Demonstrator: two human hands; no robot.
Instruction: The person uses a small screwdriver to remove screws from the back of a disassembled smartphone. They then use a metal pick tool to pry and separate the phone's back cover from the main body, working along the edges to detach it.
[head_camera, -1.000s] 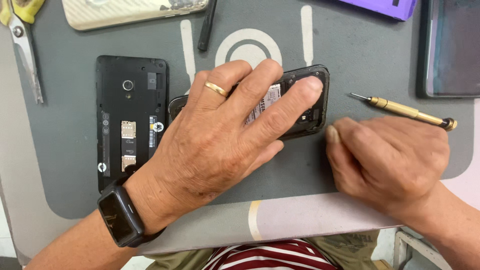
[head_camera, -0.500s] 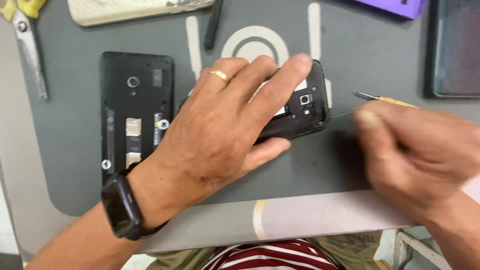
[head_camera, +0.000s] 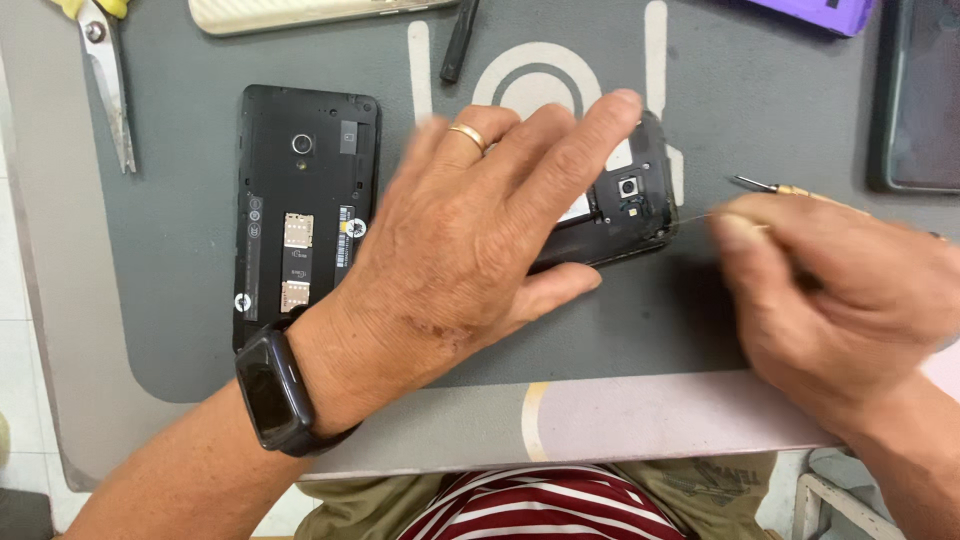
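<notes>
A grey work mat (head_camera: 700, 330) covers the table, and everything here is placed against it. At the mat's upper left edge lie scissors (head_camera: 105, 75) with yellow handles, blades pointing down toward the person. Right of them, on the mat's left half, an opened black phone body (head_camera: 305, 215) lies flat with its inner side up, showing a camera hole and card slots. Above it, at the mat's top edge, sits a pale phone cover (head_camera: 300, 12), and just beside that a dark slim tool (head_camera: 458, 45) lies tilted.

Near the mat's middle, the left hand (head_camera: 480, 240), with a ring on one finger and a dark smartwatch (head_camera: 270, 390) on the wrist, lies spread wide and flat on a second black phone (head_camera: 620, 215), pinning it against the mat. Only the phone's right end shows past the fingers, with its small square camera part exposed; the phone lies tilted across the mat's white printed ring.

Right of the phone, the right hand (head_camera: 840, 300) is blurred, fingers curled narrow; its fingertips are just beside the phone's right end, and I cannot tell whether it holds anything. Behind it, a thin screwdriver (head_camera: 770, 187) lies on the mat. At the mat's upper right corner rest a purple case (head_camera: 810, 12) and a dark tablet-like device (head_camera: 920, 100).
</notes>
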